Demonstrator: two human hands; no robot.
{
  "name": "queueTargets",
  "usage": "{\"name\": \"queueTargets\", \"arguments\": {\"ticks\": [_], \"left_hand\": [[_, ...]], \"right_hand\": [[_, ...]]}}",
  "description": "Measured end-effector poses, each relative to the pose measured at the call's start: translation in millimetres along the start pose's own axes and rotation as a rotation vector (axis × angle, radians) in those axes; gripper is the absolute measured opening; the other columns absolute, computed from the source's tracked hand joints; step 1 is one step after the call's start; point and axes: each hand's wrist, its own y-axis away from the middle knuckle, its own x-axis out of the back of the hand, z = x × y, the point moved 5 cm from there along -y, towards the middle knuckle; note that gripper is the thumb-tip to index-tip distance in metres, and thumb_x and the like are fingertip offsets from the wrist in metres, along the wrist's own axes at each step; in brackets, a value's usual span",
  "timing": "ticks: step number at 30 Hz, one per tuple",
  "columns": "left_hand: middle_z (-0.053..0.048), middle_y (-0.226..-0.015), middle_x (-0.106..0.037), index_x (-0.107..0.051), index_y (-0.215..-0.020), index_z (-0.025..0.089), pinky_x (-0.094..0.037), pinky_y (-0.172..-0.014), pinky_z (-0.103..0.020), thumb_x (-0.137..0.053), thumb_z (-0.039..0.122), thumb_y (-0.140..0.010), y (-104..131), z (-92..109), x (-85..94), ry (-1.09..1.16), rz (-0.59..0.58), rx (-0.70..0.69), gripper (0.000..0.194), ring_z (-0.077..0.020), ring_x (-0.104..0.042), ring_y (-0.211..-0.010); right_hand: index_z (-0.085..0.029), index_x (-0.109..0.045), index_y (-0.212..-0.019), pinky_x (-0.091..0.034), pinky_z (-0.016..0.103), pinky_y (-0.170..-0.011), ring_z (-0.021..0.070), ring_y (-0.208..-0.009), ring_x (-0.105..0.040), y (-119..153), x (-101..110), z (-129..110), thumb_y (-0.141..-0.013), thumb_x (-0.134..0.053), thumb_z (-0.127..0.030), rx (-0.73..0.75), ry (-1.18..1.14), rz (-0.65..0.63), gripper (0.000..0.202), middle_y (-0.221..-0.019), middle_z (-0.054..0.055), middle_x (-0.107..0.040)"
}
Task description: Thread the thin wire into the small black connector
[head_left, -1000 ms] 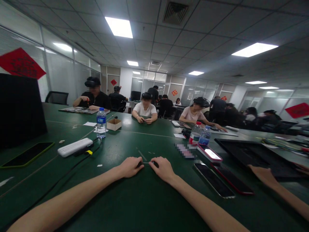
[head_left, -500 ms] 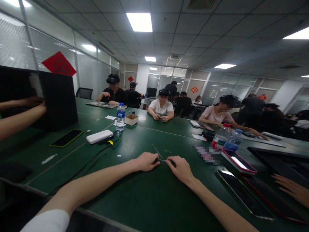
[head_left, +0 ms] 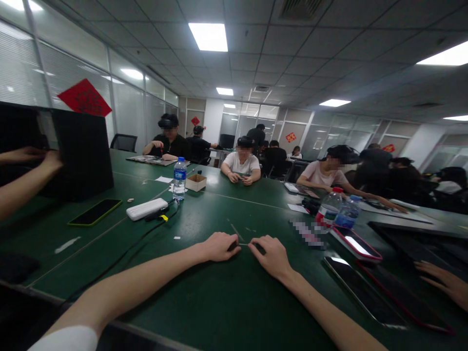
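My left hand rests on the green table in front of me, its fingertips pinched together. Facing it, my right hand pinches too, thumb and forefinger closed. A thin pale stick-like piece spans the small gap between the fingertips of both hands. Its ends are hidden in the fingers, and its exact kind is too small to make out. Just beyond the hands, thin pale marks show on the tabletop.
To the left are a white power bank with a black cable, a phone, a water bottle and a small open box. Rightward stand bottles beside phones. Another person's hand lies far right. Co-workers sit across.
The view has shifted slightly, so the surroundings appear a little further left. Both hands keep their pinch on the thin piece, almost unmoved.
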Motion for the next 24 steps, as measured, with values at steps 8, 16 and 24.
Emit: {"name": "queueTargets", "arguments": {"ticks": [8,16,24], "left_hand": [[-0.008,-0.086,-0.068,-0.057,-0.092,0.02,-0.047,-0.069,-0.032,-0.039,0.041,-0.093,3.1,2.9,2.1,-0.011,-0.017,-0.022,0.028,-0.0235,-0.065,-0.078],[-0.009,-0.085,-0.067,-0.056,-0.093,0.019,-0.046,-0.067,-0.031,-0.037,0.043,-0.094,-0.9,-3.1,-5.5,-0.006,-0.023,0.031,0.03,-0.0244,-0.065,-0.077],[-0.008,-0.084,-0.068,-0.056,-0.092,0.019,-0.046,-0.065,-0.03,-0.036,0.044,-0.094,-1.3,-2.2,-6.6,-0.037,-0.02,0.005,0.032,-0.0231,-0.065,-0.075]], "right_hand": [[-0.022,-0.068,-0.092,-0.037,0.031,-0.075,0.0188,-0.085,-0.058,-0.1,7.9,-3.8,-0.093,-0.043,-0.046,0.028,-0.021,0.003,0.035,-0.091,0.005,-0.068],[-0.023,-0.067,-0.097,-0.036,0.033,-0.081,0.019,-0.088,-0.056,8.8,9.9,-47.7,-0.094,-0.039,-0.046,0.247,-0.134,-0.121,0.036,-0.095,0.006,-0.067],[-0.021,-0.066,-0.096,-0.034,0.031,-0.076,0.0178,-0.084,-0.056,3.6,15.4,-29.7,-0.095,-0.04,-0.042,0.232,-0.083,-0.007,0.033,-0.091,0.006,-0.067]]}}
